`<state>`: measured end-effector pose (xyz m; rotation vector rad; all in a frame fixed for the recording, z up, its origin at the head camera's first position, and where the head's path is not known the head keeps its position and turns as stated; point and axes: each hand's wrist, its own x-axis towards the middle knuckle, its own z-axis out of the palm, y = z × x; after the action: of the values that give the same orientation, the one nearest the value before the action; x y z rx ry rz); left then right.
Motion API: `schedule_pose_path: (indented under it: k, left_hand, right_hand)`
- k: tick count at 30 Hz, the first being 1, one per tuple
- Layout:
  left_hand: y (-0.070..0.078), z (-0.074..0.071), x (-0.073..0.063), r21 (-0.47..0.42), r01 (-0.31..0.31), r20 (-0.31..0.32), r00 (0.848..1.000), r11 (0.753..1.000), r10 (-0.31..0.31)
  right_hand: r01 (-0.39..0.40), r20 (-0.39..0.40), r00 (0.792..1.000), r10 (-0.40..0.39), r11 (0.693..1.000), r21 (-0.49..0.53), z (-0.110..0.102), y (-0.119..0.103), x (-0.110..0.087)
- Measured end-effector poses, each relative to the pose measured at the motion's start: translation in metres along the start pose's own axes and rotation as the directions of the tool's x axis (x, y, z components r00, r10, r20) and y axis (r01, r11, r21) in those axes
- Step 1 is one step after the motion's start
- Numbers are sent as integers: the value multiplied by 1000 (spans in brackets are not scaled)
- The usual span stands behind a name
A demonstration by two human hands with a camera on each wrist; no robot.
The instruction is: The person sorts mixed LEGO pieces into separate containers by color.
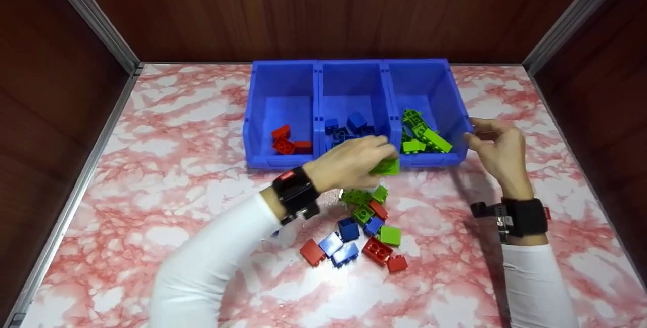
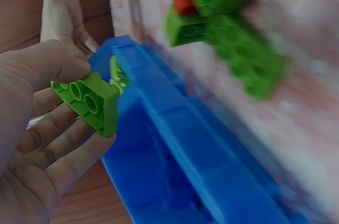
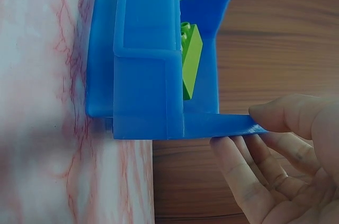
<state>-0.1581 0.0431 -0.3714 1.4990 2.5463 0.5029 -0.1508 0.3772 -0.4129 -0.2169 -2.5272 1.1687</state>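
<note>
My left hand (image 1: pixel 356 161) pinches a light green toy brick (image 2: pixel 90 99) between thumb and fingers, just in front of the middle and right compartments of the blue bin (image 1: pixel 283 162). In the left wrist view the brick's hollow underside shows. My right hand (image 1: pixel 500 148) grips the bin's right side wall (image 3: pixel 228 124), thumb on one face and fingers on the other. Several green bricks (image 1: pixel 427 136) lie in the right compartment, blue bricks (image 1: pixel 357 122) in the middle one and red bricks (image 1: pixel 284 145) in the left one.
Before the bin lies a loose pile of bricks: green (image 1: pixel 390 236), blue (image 1: pixel 349 229) and red (image 1: pixel 377 250). They rest on a red-and-white marbled tabletop (image 1: pixel 167 166). Dark wooden panels (image 1: pixel 323 14) close off the back and both sides.
</note>
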Motion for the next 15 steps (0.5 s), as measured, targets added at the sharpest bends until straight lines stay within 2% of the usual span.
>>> schedule_pose_path:
  k: [7, 10, 15]
  left_hand:
    - [16, 0, 45, 97, -44, -33, 998, 994, 48]
    - [18, 1, 65, 145, -14, -33, 999, 989, 19]
    - [20, -2, 93, 196, 61, 2, 998, 979, -62]
  right_hand:
    - [20, -19, 1000, -20, 1000, 13, 0, 3, 1]
    - [31, -22, 999, -31, 999, 15, -1, 2, 0]
    - [35, -10, 999, -34, 999, 18, -1, 0, -1]
